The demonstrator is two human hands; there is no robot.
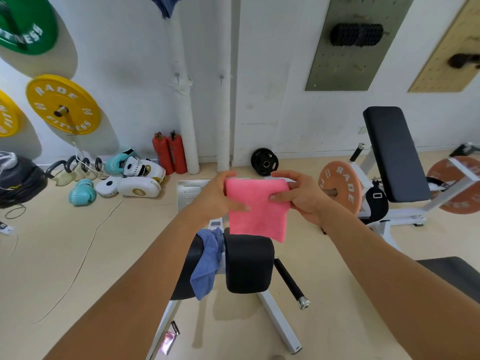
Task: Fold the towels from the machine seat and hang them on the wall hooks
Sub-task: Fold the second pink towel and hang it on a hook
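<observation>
A folded pink towel (257, 211) hangs in the air in front of me above the machine. My left hand (218, 196) grips its upper left edge, thumb on the front. My right hand (298, 196) pinches its upper right edge. A crumpled blue towel (207, 258) lies draped between the two black pads of the machine seat (248, 263). Two small wall hooks (177, 75) (221, 77) stick out of the white wall ahead. Another blue towel (166, 5) hangs at the top of the wall.
Red fire extinguishers (170, 153) stand by white pipes. Boxing gloves and pads (130, 178) lie on the floor at left with a cable. Yellow plates (62, 105) hang on the left wall. A black bench (394, 154) with orange plates stands at right.
</observation>
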